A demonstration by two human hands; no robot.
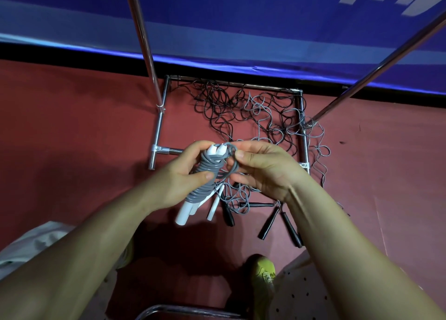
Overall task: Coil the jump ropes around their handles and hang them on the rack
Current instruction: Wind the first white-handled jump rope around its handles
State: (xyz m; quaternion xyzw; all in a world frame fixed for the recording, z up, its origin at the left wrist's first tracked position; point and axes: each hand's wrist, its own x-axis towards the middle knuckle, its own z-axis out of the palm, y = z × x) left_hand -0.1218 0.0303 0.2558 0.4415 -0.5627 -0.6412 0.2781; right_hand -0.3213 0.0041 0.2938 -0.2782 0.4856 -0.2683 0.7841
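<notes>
So looking down from my head cam: my left hand (179, 175) is wrapped around the pair of white handles (187, 211) of the grey jump rope (205, 172), thumb pressed against the coils, and the cord is already wound tight around them most of the way up, with the white tips poking out at the top and the butt ends sticking out below my palm. My right hand (261, 167) is right next to it, pinching the last loose loop of the grey cord between thumb and fingers just beside the top of the handles. Below all that, on the red floor (72, 126), there's a mess of loose rope inside the chrome base frame of the rack (158, 129), a black rope tangle (217, 107) toward the back left and a grey rope tangle (287, 126) spilling over the frame's right bar. A few black handles (268, 223) lie on the floor near my right wrist, and another white handle (214, 206) sits just beside the bundle's lower end. Two chrome poles (144, 42) rise from the frame toward me, blue banner (217, 18) behind. My yellow shoe (264, 269) shows at the bottom.
</notes>
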